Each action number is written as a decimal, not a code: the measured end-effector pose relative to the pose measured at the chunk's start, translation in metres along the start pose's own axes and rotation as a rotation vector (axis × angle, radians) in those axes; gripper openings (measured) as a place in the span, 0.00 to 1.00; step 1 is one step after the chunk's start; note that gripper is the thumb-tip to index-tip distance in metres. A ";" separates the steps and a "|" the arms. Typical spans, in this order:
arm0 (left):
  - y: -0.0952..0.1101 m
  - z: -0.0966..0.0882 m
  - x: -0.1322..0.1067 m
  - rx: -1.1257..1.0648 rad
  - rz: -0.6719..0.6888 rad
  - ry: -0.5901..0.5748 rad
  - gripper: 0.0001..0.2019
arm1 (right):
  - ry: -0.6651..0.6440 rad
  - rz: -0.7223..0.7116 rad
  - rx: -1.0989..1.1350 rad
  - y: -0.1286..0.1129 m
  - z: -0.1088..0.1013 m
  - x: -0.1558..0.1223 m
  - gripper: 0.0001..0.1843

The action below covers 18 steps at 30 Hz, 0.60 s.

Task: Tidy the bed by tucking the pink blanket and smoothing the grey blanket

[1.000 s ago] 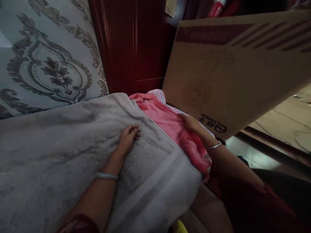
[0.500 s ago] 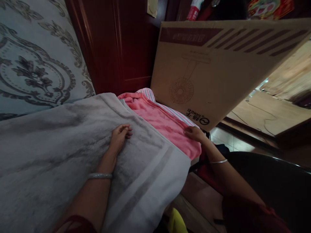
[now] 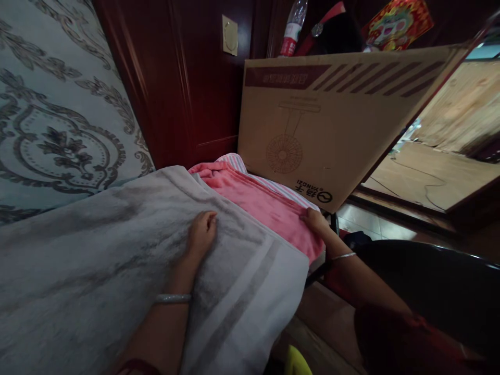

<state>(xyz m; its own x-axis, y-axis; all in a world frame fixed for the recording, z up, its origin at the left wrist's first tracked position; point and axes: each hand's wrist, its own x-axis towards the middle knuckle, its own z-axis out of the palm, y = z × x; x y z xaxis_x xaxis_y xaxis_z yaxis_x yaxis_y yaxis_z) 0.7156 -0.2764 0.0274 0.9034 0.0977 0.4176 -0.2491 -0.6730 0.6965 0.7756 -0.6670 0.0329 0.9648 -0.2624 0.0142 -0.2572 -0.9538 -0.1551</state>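
A large grey blanket (image 3: 117,245) with darker bands spreads across the left and front. My left hand (image 3: 202,233) rests on top of it, fingers curled into a loose fist with nothing visible inside. Past the blanket's far edge lies a folded pink fleece blanket (image 3: 258,203), partly covered by the grey one. At the pink blanket's right end, my right hand (image 3: 314,221) pinches its edge between thumb and fingers. A striped pink and white cloth (image 3: 233,160) peeks out behind the pink blanket.
A big cardboard box (image 3: 344,120) with a fan drawing stands right behind the blankets. Above its top edge shows a plastic bottle (image 3: 294,31). A dark glossy round surface (image 3: 429,281) is at the right. Something yellow (image 3: 297,362) shows at the bottom.
My left hand has shifted slightly right over the grey blanket, and its fingers have curled in more. My right hand stays at the pink blanket's edge. The camera view has tilted up a little.
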 end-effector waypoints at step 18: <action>0.017 0.004 -0.019 0.658 0.087 -0.413 0.29 | -0.026 -0.975 0.029 -0.153 0.041 0.018 0.32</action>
<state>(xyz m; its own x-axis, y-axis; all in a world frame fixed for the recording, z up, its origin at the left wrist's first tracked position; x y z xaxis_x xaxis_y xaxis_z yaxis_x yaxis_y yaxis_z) 0.6957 -0.2926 0.0294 0.9790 -0.1691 0.1143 -0.1833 -0.9747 0.1278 0.8348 -0.5197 0.0169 0.7547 0.6435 0.1278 0.6556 -0.7468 -0.1112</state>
